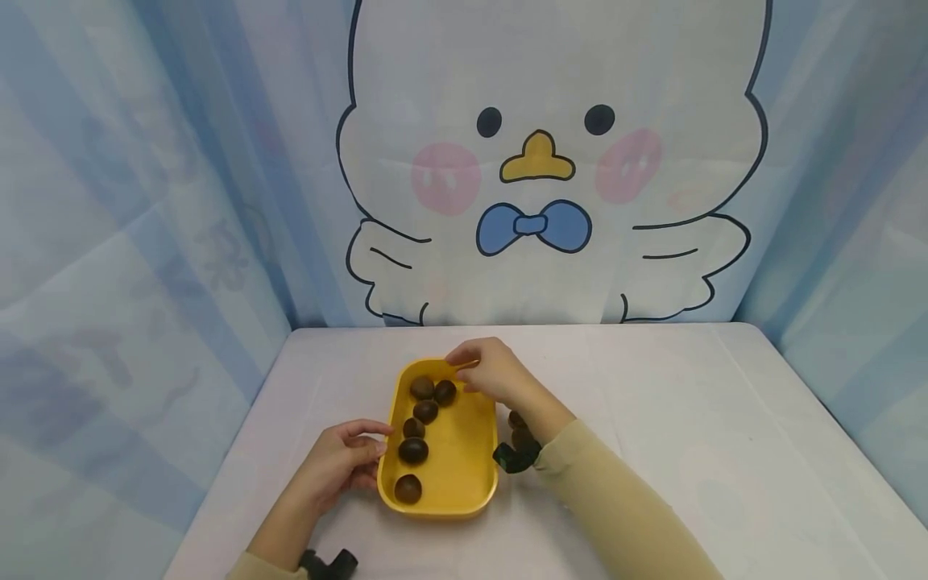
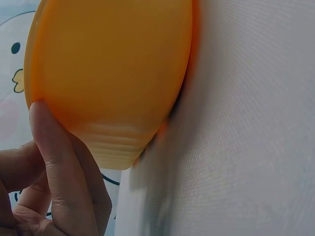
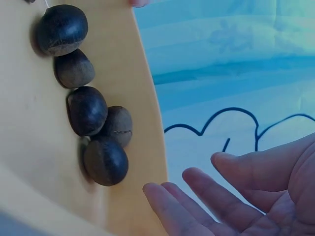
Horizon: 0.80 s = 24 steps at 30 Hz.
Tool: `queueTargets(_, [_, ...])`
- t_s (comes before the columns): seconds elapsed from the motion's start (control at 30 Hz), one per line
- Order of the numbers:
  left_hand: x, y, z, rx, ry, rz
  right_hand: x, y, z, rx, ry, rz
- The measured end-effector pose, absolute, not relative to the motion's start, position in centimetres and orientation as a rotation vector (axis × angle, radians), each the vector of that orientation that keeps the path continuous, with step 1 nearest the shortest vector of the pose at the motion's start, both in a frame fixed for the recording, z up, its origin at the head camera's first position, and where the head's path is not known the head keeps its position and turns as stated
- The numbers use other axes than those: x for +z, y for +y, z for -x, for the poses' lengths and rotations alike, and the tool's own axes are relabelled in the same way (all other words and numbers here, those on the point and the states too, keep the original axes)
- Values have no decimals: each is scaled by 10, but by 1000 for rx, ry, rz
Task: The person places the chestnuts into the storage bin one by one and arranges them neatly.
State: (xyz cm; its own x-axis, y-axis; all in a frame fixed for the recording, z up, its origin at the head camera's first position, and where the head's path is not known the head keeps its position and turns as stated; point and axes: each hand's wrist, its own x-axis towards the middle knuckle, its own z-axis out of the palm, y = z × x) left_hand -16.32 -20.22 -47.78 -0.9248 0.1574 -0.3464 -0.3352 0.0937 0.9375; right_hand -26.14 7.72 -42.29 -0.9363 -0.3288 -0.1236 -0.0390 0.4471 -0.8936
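Note:
Several brown chestnuts (image 1: 413,450) lie along the left side of a yellow tray (image 1: 464,475) on the table. Fingertips of my left hand (image 1: 341,463) touch the outside of the tray's left wall near the rim; the left wrist view shows one finger (image 2: 59,162) laid straight against that wall (image 2: 113,64). My right hand (image 1: 493,372) is over the tray's far right corner, its fingers loosely extended. In the right wrist view, the right fingers (image 3: 216,196) are spread beside the tray's rim, holding nothing, with chestnuts (image 3: 106,161) clustered in the tray nearby.
More chestnuts (image 1: 522,439) lie on the table right of the tray, partly hidden by my right wrist. A white cloth covers the table (image 1: 689,427). Behind it hangs a curtain (image 1: 536,282) with a cartoon bird; blue curtains (image 1: 130,266) flank both sides.

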Motion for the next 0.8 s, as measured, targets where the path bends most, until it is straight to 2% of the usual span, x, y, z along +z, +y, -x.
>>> queueTargets(0.8, [-476,-201,163,1883,2024,189,-417,128,251,-1593,2381,217])
